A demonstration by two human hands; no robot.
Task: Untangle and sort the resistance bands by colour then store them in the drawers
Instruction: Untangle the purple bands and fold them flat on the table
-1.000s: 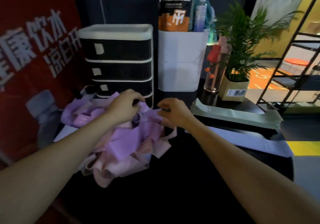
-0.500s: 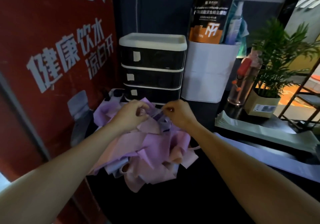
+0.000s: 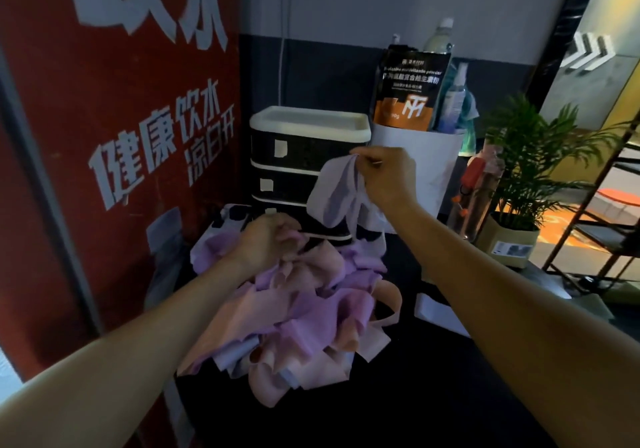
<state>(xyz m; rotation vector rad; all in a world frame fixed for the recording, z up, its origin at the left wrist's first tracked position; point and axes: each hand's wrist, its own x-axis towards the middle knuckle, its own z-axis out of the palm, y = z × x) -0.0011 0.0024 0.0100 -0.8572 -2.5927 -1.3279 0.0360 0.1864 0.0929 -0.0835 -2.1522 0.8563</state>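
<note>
A: Right hand point(image 3: 388, 177) now up in front of the drawer unit point(image 3: 304, 170), level with its upper drawers; a second ago down at the pile beside the left. Fingers pinched tight round the top of a pale lilac band point(image 3: 334, 193).

B: Free of the heap?

A: Not fully. Hanging from the pinch across the drawer fronts, lower end trailing down into the tangled bands point(image 3: 301, 309) at the foot of the unit. Hard to tell whether snagged there or merely resting.

B: And the left hand point(image 3: 268, 243)?

A: Low, just in front of the bottom drawer, fingers curled into the top of the tangle, gripping pink and purple folds, probably anchoring the heap against the pull.

B: Meaning for the task?

A: One band nearly separated, so untangling under way; sorting barely begun. Purple, pink and pale strips mixed in the heap. All drawers shut, nothing stored yet.
</note>
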